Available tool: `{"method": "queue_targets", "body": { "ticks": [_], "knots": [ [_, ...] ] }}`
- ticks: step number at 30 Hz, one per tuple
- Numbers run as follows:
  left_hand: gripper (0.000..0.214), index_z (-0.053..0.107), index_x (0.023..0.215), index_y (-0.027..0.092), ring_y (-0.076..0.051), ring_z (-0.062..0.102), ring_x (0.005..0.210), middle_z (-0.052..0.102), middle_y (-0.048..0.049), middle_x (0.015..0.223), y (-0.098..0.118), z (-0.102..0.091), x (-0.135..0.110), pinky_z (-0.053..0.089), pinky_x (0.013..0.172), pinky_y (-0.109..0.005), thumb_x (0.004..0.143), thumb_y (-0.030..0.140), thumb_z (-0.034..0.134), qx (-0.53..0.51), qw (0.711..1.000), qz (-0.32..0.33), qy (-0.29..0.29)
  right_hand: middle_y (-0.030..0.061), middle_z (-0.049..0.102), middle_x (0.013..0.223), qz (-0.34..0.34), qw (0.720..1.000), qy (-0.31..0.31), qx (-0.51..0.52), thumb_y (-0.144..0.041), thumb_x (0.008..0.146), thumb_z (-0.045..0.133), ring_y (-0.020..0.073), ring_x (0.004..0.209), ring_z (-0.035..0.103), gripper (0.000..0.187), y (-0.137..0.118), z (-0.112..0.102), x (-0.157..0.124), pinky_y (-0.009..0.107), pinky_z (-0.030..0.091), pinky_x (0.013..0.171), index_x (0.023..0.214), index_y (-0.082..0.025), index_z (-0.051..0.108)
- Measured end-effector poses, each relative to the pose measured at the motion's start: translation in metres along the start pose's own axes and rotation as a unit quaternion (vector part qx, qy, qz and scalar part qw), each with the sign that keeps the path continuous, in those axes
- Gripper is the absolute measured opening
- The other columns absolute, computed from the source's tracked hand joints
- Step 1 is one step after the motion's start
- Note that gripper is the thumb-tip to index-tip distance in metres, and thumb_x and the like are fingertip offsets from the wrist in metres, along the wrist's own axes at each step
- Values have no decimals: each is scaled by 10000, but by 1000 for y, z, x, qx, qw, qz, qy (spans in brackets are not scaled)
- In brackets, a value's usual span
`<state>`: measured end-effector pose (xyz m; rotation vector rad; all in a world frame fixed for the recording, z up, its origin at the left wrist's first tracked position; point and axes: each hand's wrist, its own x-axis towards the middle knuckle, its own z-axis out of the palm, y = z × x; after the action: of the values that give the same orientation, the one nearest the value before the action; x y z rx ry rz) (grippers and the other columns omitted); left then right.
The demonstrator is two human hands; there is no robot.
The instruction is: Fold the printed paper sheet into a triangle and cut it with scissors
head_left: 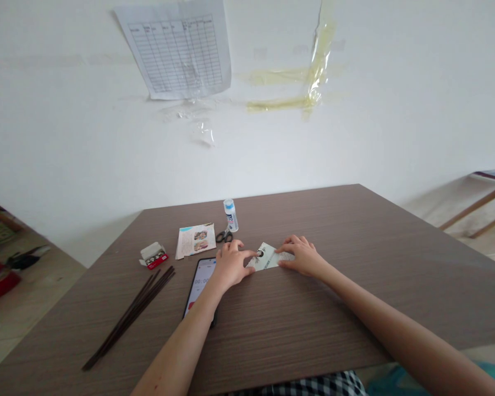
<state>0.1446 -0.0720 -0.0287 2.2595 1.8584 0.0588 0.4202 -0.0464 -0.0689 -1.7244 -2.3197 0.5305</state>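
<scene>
A small piece of printed paper (271, 260), pale green with a dark picture and some text, lies on the table between my hands and looks folded. My left hand (231, 265) pinches its left edge, the index fingertip near the dark picture and the thumb lower down. On the other side, my right hand (304, 256) grips the right part between thumb and fingers. Beneath my left wrist and forearm is a phone (202, 280) showing a timer, partly covered. Black-handled scissors (224, 236) rest just beyond my left hand, their blades partly hidden behind the bottle.
A white glue bottle (231, 217) with a blue top stands at the back. Printed paper sheets (195, 240), an open small red-and-white box (154, 256) and several thin dark sticks (130, 319) lie left on the brown table (379, 269). A white wall (272, 159) rises behind.
</scene>
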Motion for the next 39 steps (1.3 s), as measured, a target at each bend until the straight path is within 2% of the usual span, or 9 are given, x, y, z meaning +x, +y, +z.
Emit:
{"method": "queue_targets", "body": {
  "ticks": [4, 9, 19, 24, 29, 31, 34, 39],
  "knots": [
    [445, 983, 1544, 492, -444, 702, 1624, 778, -93, 1748, -4, -1, -4, 559, 1432, -602, 1107, 420, 943, 14, 1000, 10, 3, 134, 798, 1726, 0, 1000, -1, 1, -398, 1122, 934, 466, 1610, 686, 452, -1, 0, -1, 650, 573, 1362, 1570, -447, 974],
    [441, 983, 1542, 489, -448, 663, 1693, 764, -87, 1805, -11, -3, -11, 523, 1460, -623, 1139, 334, 895, 29, 1000, 5, -2, 123, 798, 1740, 2, 1000, -1, 3, -393, 1130, 925, 462, 1632, 674, 452, -1, 1, -1, 647, 560, 1383, 1576, -457, 970],
    [572, 976, 1532, 558, -467, 644, 1754, 770, -38, 1838, -26, -4, -12, 473, 1499, -653, 1082, 213, 896, 26, 999, 11, -16, 122, 798, 1712, -3, 1000, 2, 7, -407, 1122, 927, 449, 1599, 675, 452, 3, 2, 0, 629, 562, 1358, 1569, -458, 972],
    [581, 980, 1533, 509, -436, 691, 1698, 824, -53, 1765, -31, -3, -11, 511, 1471, -604, 1062, 183, 880, 17, 1000, 20, -8, 112, 809, 1704, -7, 1000, 10, 1, -407, 1119, 929, 440, 1585, 691, 439, 4, 4, 0, 627, 583, 1349, 1552, -463, 976],
    [522, 933, 1649, 394, -419, 680, 1719, 819, -104, 1794, -16, -1, -11, 498, 1494, -600, 1222, 232, 680, 16, 999, 29, 12, 133, 798, 1731, -10, 1000, 8, 3, -391, 1125, 919, 452, 1600, 687, 454, 4, 4, -2, 647, 568, 1369, 1574, -438, 971],
    [488, 927, 1655, 396, -417, 683, 1708, 817, -102, 1799, -6, 3, -11, 506, 1487, -604, 1244, 278, 691, 8, 999, 38, 21, 134, 806, 1711, -12, 1000, 14, 3, -400, 1117, 928, 456, 1579, 693, 442, 4, 5, -2, 649, 580, 1351, 1554, -443, 980],
    [452, 917, 1665, 428, -452, 634, 1752, 774, -97, 1860, 8, 9, -12, 474, 1507, -673, 1243, 370, 767, 15, 999, 40, 17, 130, 816, 1684, -9, 1000, 19, 2, -424, 1109, 939, 455, 1560, 698, 431, 2, 5, -1, 641, 590, 1334, 1537, -452, 986],
    [482, 890, 1709, 451, -493, 600, 1793, 731, -124, 1910, 19, 14, -11, 444, 1512, -781, 1247, 364, 783, 34, 999, 40, 6, 128, 815, 1690, -4, 1000, 17, 3, -422, 1118, 935, 454, 1574, 698, 419, -2, 3, -2, 632, 581, 1345, 1533, -449, 986]
  ]
}}
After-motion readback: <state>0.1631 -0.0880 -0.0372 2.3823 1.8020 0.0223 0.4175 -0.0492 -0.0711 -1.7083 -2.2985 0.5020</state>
